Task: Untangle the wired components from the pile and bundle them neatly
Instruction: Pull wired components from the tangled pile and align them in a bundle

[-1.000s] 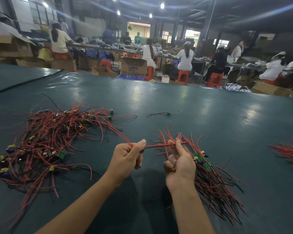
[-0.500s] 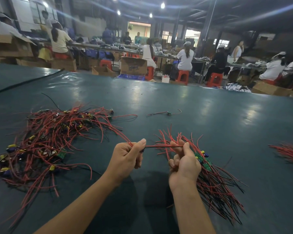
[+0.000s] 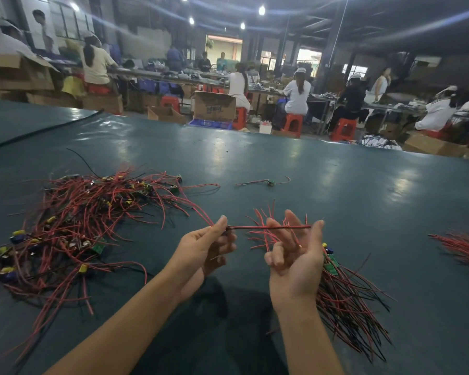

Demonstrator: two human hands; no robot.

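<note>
A tangled pile of red and black wired components (image 3: pixel 73 226) with yellow and blue parts lies on the left of the dark green table (image 3: pixel 349 190). My left hand (image 3: pixel 206 250) pinches one end of a red-and-black wire pair (image 3: pixel 268 227), which stretches level toward my right hand (image 3: pixel 295 263). That hand is palm up with its fingers spread, and the wire's free end rests by the thumb tip. Under and behind my right hand lies a straightened bundle of wires (image 3: pixel 347 301) with small green boards.
One loose wired component (image 3: pixel 270 182) lies farther out on the table. More red wires (image 3: pixel 460 247) lie at the right edge. A black cable (image 3: pixel 38 131) crosses the far left. Beyond the table, people sit on red stools among cardboard boxes.
My right hand has opened from a closed grip on the wire to a spread, palm-up pose. My left hand keeps its pinch and the wire stays stretched between the hands.
</note>
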